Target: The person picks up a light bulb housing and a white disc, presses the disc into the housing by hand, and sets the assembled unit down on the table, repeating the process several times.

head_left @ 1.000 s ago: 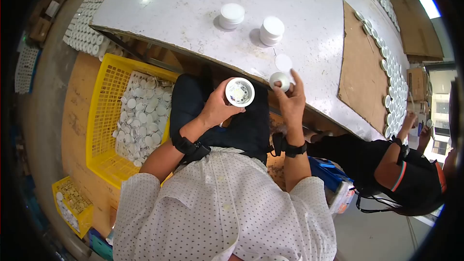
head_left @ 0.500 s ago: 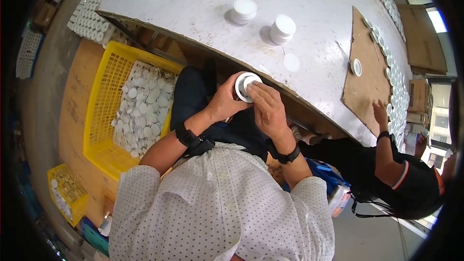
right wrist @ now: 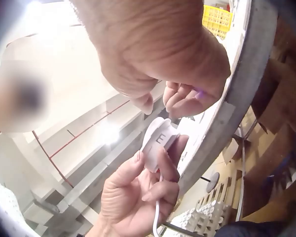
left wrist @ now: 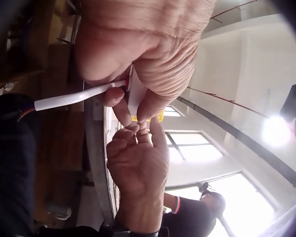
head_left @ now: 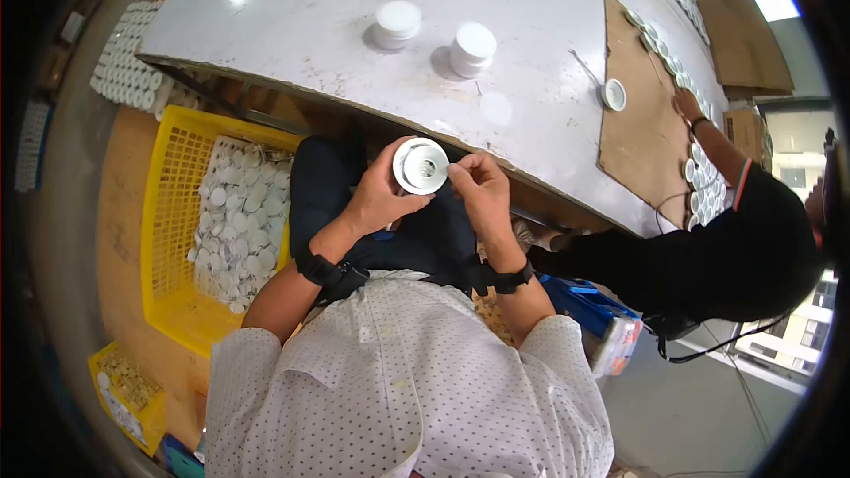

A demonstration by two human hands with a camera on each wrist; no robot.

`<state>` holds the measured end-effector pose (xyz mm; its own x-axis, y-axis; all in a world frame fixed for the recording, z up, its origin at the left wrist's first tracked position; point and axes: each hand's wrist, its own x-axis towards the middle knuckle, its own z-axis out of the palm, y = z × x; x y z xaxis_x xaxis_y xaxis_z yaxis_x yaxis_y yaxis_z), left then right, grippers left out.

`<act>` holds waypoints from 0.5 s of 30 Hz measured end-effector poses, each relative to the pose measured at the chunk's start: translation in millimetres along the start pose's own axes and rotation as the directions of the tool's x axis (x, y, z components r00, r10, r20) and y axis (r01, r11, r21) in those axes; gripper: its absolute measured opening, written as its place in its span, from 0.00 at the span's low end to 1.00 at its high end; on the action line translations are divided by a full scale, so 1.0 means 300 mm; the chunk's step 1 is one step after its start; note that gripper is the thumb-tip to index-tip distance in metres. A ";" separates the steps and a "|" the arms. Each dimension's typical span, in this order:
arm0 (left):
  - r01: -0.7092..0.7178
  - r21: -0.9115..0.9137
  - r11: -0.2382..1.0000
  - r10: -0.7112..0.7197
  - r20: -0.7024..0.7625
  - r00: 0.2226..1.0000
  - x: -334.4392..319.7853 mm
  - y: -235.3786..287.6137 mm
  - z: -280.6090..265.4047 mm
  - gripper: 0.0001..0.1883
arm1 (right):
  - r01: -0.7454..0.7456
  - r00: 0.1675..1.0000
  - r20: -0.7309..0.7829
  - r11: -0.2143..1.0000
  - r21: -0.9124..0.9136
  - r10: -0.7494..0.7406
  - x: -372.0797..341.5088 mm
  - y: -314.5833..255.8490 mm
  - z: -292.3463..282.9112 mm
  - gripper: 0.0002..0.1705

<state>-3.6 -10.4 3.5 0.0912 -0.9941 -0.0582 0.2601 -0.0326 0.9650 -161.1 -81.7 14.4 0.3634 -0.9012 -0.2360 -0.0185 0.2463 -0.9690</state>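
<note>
A round white light fitting (head_left: pixel 421 166), a stepped cup with a grille-like centre, faces upward in the head view. My left hand (head_left: pixel 378 190) grips it round its side, over my lap by the table edge. From its underside runs a white cable (left wrist: pixel 79 97); a dark letter E marks the fitting's side in the right wrist view. My right hand (head_left: pixel 485 196) is at the fitting's right rim, thumb and index tips close together there. Whether these pinch the rim I cannot tell. The nearest thing on the table is a thin translucent disc (head_left: pixel 496 109).
Two stacks of white discs (head_left: pixel 396 25) stand on the white table (head_left: pixel 531 26). A cardboard sheet (head_left: pixel 642 142) carries a white ring (head_left: pixel 614 95); rows of rings line its far side, where another person reaches in. To my left is a yellow basket (head_left: pixel 168 239) of white discs.
My right hand brought a small white cup to the fitting and pressed it in with flat fingers; now its fingertips are at the rim. The other person has reached to the rings.
</note>
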 end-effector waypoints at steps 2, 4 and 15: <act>-0.005 -0.005 1.000 0.005 0.008 1.000 0.001 -0.012 0.002 0.39 | -0.031 0.999 0.024 0.999 0.034 0.030 -0.002 0.001 0.006 0.07; -0.013 0.018 1.000 0.013 0.001 1.000 -0.005 -0.010 -0.003 0.39 | -0.056 0.997 0.051 0.997 0.050 0.053 0.001 0.016 0.014 0.08; 0.019 -0.065 0.998 -0.016 0.055 0.998 -0.011 -0.007 -0.003 0.42 | -0.106 0.994 0.035 0.989 0.101 0.103 0.012 0.008 0.025 0.09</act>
<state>-3.6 -6.9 1.4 0.0345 -0.9976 -0.0593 0.3235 -0.0450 0.9452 -152.7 -81.7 11.6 0.3924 -0.8580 -0.3315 0.0374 0.3750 -0.9263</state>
